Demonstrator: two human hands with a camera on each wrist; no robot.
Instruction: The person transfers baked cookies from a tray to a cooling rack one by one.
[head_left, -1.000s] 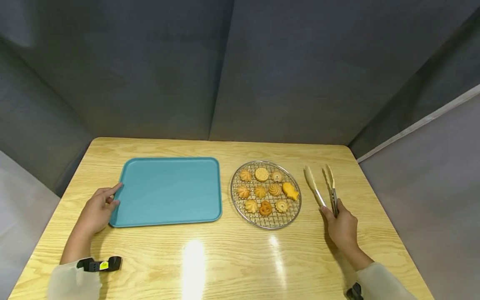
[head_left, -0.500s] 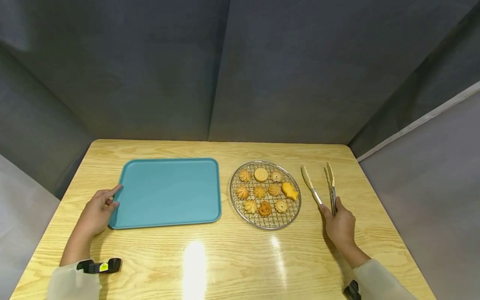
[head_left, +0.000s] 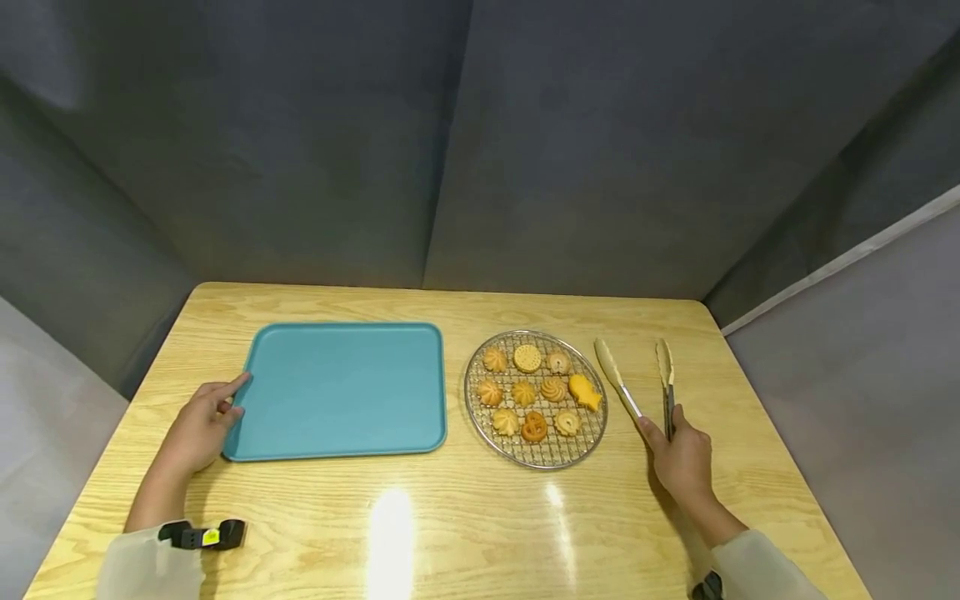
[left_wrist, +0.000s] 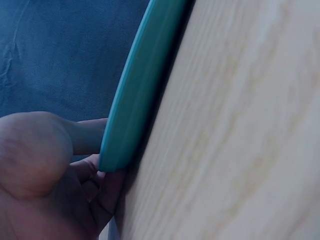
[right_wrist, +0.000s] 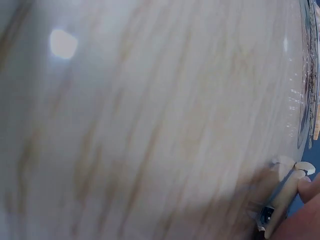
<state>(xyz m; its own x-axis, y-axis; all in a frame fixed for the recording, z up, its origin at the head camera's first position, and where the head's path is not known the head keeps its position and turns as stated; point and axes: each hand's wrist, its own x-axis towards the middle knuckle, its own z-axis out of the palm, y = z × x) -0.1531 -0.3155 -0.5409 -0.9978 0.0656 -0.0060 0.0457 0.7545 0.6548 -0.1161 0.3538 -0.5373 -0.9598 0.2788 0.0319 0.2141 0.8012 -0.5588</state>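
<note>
My left hand holds the left edge of a blue-green rectangular tray lying on the wooden table. In the left wrist view the thumb lies over the tray's rim and the other fingers are at its underside. On the right, my right hand grips a pair of metal tongs, whose two arms are spread wide and point away from me with nothing between the tips. A round wire rack carrying several cookies stands between tray and tongs.
The cookies differ in shape: swirls, rings, a pretzel and an orange fish-shaped one. Grey partitions rise behind and at both sides of the wooden table.
The arms of the tongs have spread wider, the left tip swinging left towards the rack. My left hand keeps its place on the tray. The whole view has shifted slightly.
</note>
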